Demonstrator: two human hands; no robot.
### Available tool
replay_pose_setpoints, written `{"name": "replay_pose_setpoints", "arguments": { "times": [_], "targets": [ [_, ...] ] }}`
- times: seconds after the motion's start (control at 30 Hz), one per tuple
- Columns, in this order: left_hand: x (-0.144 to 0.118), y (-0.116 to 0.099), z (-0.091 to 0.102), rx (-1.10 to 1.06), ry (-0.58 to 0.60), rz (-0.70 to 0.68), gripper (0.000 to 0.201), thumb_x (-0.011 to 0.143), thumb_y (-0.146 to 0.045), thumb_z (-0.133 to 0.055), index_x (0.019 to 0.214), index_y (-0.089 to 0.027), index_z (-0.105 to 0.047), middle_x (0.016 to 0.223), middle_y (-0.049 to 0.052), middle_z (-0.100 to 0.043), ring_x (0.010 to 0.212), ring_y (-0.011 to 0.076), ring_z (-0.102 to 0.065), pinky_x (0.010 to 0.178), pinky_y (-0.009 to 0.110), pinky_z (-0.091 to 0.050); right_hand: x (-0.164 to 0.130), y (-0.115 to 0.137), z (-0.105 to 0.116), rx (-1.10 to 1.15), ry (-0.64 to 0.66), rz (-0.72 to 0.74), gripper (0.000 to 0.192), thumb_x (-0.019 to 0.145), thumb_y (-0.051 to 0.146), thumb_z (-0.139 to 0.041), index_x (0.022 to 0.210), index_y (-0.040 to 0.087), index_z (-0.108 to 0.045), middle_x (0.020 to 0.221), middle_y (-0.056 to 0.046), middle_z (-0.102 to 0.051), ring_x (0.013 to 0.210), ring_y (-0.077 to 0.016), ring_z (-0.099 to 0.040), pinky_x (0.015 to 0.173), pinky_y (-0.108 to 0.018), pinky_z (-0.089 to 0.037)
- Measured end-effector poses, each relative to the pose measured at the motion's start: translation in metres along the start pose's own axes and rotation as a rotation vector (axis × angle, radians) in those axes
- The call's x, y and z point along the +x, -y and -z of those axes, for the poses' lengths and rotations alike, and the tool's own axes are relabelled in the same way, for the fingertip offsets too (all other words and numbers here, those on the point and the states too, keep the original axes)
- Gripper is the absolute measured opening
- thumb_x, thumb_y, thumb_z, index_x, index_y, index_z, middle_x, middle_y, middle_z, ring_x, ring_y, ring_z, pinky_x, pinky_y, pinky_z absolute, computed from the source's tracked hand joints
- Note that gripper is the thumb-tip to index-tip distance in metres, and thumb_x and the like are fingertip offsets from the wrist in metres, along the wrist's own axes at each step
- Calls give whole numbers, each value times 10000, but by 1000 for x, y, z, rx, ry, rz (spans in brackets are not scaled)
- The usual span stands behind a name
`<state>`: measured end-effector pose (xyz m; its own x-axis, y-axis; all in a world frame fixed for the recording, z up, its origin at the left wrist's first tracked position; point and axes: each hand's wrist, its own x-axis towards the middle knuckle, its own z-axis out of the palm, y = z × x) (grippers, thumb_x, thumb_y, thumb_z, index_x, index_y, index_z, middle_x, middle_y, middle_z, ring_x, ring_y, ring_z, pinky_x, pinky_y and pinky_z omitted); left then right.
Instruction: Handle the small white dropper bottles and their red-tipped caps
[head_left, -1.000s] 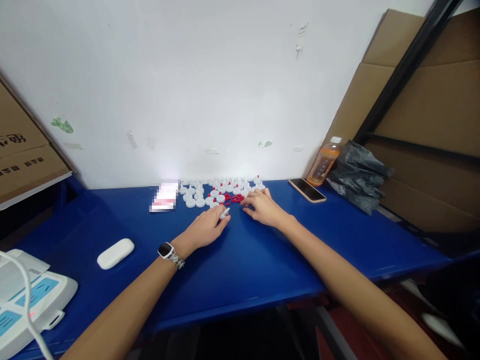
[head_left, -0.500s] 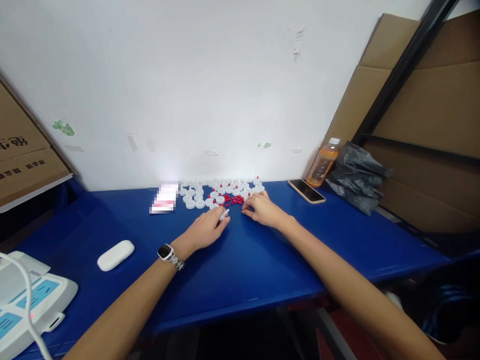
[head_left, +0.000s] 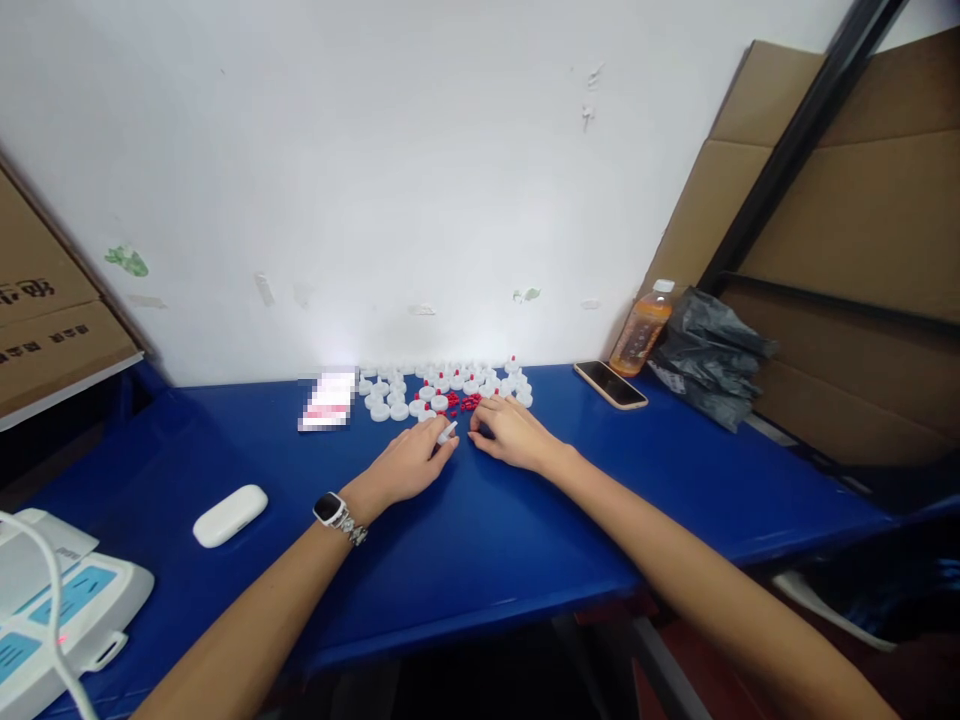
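My left hand (head_left: 414,458) is closed around a white nozzle cap (head_left: 448,432), its pointed tip sticking out between thumb and fingers toward the right. Close by on the right, my right hand (head_left: 514,432) has its thumb and index finger brought together just above the table; whatever may be between them is too small to make out. Just beyond both hands lies a small pile of red tips (head_left: 471,402). Behind it stand many white nozzle caps (head_left: 399,411), several of them with a red tip on the spout (head_left: 513,364).
On the blue table (head_left: 480,560) lie a phone (head_left: 611,385), a white case (head_left: 231,515) and a blurred-out card (head_left: 328,400). A drink bottle (head_left: 642,328) and a black plastic bag (head_left: 709,355) stand at right. A power strip (head_left: 82,610) sits front left.
My right hand has moved left from the edge of the caps and red tips, closer to my left hand. My left hand still holds the nozzle cap in nearly the same place.
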<state>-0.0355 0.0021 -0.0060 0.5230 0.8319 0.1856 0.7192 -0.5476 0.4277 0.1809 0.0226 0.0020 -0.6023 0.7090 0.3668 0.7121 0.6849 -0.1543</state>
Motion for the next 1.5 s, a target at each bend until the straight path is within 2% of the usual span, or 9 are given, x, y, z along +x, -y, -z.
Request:
{"name": "replay_pose_setpoints", "arguments": {
  "times": [0.1,0.2,0.33,0.43,0.57,0.83,0.97,1.23,1.5],
  "targets": [
    [0,0,1,-34,-13,13,280,994,-451,-322,944,-223,-476,951,41,-603,835,206,-580,733,325,-429,1,1,-2,165,-34,-55,79,872,236,-615,885,172,-660,879,-60,-699,845,-188,-626,763,-302,-421],
    [0,0,1,-71,-13,23,310,990,-478,-319,953,-221,-487,959,43,-607,826,208,-581,711,325,-428,4,2,-9,530,-112,-200,103,860,261,-629,870,174,-682,792,-33,-717,717,-149,-638,679,-263,-447],
    [0,-1,2,-111,-21,16,309,984,-479,-340,966,-216,-501,948,45,-608,824,208,-582,715,333,-432,10,5,-18,986,-258,-363,256,808,411,-699,818,155,-708,717,-35,-712,608,-126,-589,591,-250,-432],
    [1,-4,2,-143,-29,-7,311,990,-475,-333,983,-216,-505,939,41,-605,831,204,-584,746,341,-444,12,10,-19,1150,-261,-417,342,738,490,-752,777,152,-716,660,-21,-683,532,-99,-510,526,-242,-386],
    [0,-7,2,-162,-15,-31,309,1000,-471,-317,1021,-219,-495,980,50,-614,878,211,-597,792,353,-458,12,16,-16,1216,-240,-416,374,699,515,-778,736,150,-704,635,-9,-661,498,-78,-459,498,-235,-357],
    [-3,-9,0,-109,-6,-50,309,1003,-476,-312,1043,-219,-479,1019,83,-635,908,238,-622,792,363,-471,10,20,-15,1236,-232,-418,373,682,519,-790,716,165,-676,613,3,-639,502,-87,-479,507,-241,-375],
    [-3,-13,0,-85,-14,-45,317,1001,-491,-307,1001,-225,-479,963,68,-638,852,229,-626,758,353,-468,11,19,-15,1277,-289,-454,388,661,523,-801,735,165,-671,610,4,-641,499,-87,-482,510,-241,-382],
    [-7,-12,-3,-135,9,1,303,996,-499,-314,1016,-217,-423,917,66,-632,808,235,-627,700,345,-452,10,27,-21,1242,-260,-383,378,693,517,-786,704,168,-640,610,7,-633,514,-91,-499,526,-240,-398],
    [-4,-19,-2,-282,-45,-23,397,1002,-500,-329,1248,-192,-367,859,37,-602,787,213,-616,752,352,-471,11,26,-18,1261,-270,-373,403,711,549,-761,713,175,-611,627,4,-626,541,-106,-520,529,-243,-399]
  ]
}}
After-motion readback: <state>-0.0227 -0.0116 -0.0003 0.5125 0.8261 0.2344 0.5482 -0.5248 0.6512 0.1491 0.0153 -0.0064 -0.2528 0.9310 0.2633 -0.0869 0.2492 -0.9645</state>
